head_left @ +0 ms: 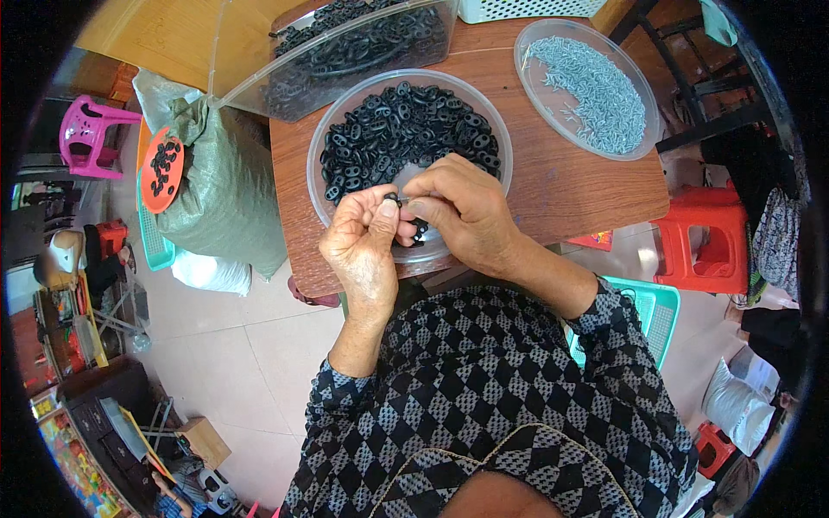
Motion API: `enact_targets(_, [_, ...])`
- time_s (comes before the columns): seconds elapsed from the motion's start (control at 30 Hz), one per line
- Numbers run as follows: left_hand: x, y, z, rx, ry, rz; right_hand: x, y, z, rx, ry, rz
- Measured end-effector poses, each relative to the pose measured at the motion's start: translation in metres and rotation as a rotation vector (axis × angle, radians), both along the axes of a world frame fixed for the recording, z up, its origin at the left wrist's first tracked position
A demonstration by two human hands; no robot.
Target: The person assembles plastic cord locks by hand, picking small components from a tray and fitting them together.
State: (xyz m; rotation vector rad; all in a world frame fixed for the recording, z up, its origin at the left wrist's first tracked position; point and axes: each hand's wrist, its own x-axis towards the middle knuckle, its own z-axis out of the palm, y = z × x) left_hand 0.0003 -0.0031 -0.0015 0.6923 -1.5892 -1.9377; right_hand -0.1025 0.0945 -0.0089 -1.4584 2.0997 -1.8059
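Over the near side of a round clear bowl [316, 160], my left hand [363, 250] pinches a small black two-holed plastic piece [392, 198] between thumb and forefinger. More black pieces [419, 230] show under its curled fingers. My right hand [475, 211] is closed in a pinch right beside that piece; whatever lies between its fingertips is hidden or too small to name. Many similar black pieces [406, 125] fill the bowl. To its right, a round clear tray [537, 102] carries a heap of small silvery screws [596, 95].
A clear bin [319, 82] of black pieces stands behind the bowl on the wooden table [587, 190]. Left of the table are a stuffed green sack [220, 190] and an orange plate [164, 203]. A red stool [708, 237] and turquoise basket [661, 319] stand at right.
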Motion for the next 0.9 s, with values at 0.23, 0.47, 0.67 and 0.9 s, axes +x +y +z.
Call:
enact_targets(0.23, [0.0, 0.003, 0.0, 0.0, 0.022, 0.009, -0.002, -0.004, -0.004, 0.02, 0.039, 0.04])
enact_targets(0.47, [-0.002, 0.003, -0.004, 0.0, 0.031, -0.029, -0.005, -0.004, -0.004, 0.097, 0.03, 0.107])
enact_targets(0.67, [-0.006, -0.006, 0.003, -0.051, -0.008, -0.029, -0.023, -0.002, 0.002, 0.117, -0.001, 0.154])
enact_targets(0.9, [0.001, -0.011, 0.001, -0.019, 0.004, 0.002, -0.051, 0.017, 0.003, 0.338, 0.373, 0.149])
